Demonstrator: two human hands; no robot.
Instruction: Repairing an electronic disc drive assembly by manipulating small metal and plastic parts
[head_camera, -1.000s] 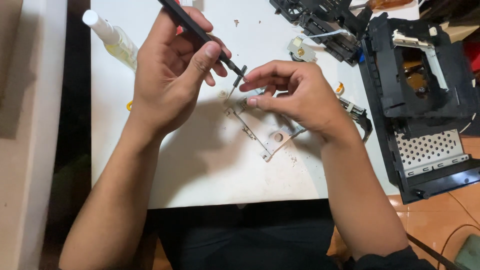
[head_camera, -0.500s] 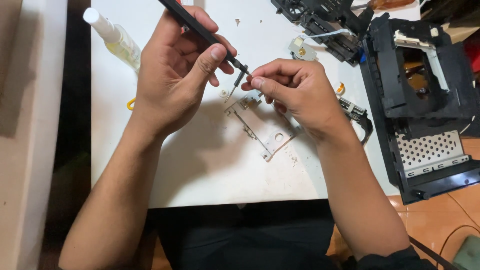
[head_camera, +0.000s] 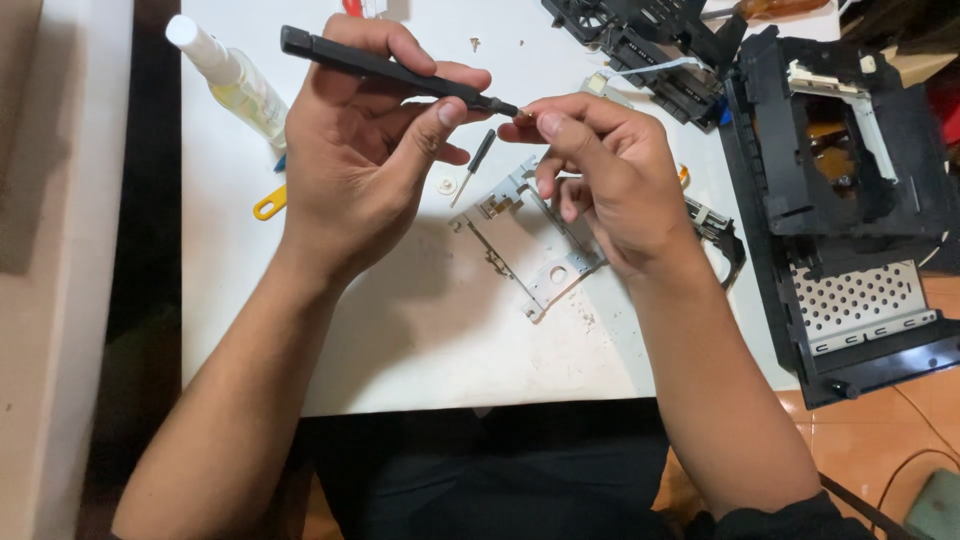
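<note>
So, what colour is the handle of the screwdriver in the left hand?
Black, matte; the screwdriver in the left hand shows best in the head view.

One package only: a small clear plastic bottle (head_camera: 232, 78) with a white cap, lying tilted at the far left of the white table (head_camera: 400, 340), pale yellowish liquid inside, just beyond the left hand (head_camera: 365, 160). Whether it carries a label cannot be told. No signs or screens in view.

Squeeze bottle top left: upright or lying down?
Lying down. The clear bottle rests on its side on the white table, white cap pointing to the upper left, beside the left hand, which holds the black screwdriver.
</note>
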